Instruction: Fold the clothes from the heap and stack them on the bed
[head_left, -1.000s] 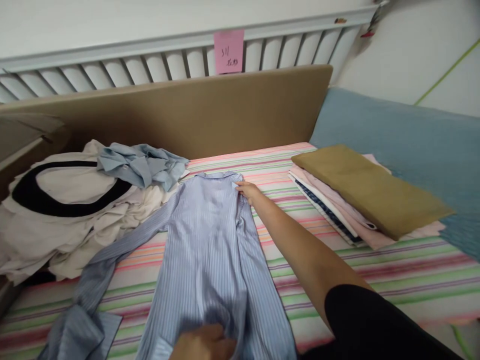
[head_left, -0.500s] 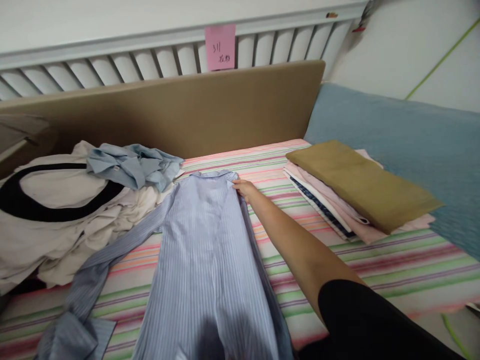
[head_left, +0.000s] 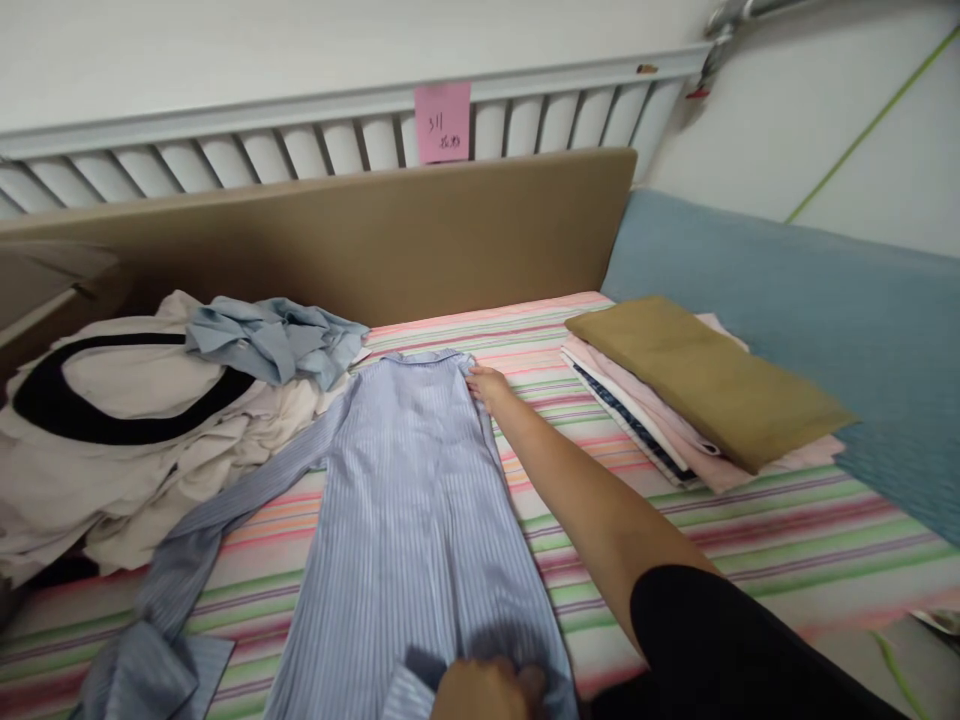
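Left hand point(head_left: 487, 690) had come into view over the shirt's lower part; couldn't tell its grip. Right hand point(head_left: 491, 385) pinched the shoulder. Striped shirt point(head_left: 397, 460) lay mid-sheet point(head_left: 765, 545), left of folded stack point(head_left: 712, 385). Probably light, limp, slippery; best held at shoulders. Smooth, satiny cloth, long sleeve point(head_left: 259, 495) trailing.

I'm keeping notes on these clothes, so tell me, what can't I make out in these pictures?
In the head view:
Striped shirt: its hem is cut off by the bottom edge.
Left hand: blurred and cut off by that edge, so its grip is unclear.
Pink note: the lower writing is too small to read.
Lower cloths: mostly hidden beneath the olive cloth.
Black band: partly covered by the crumpled light-blue garment.
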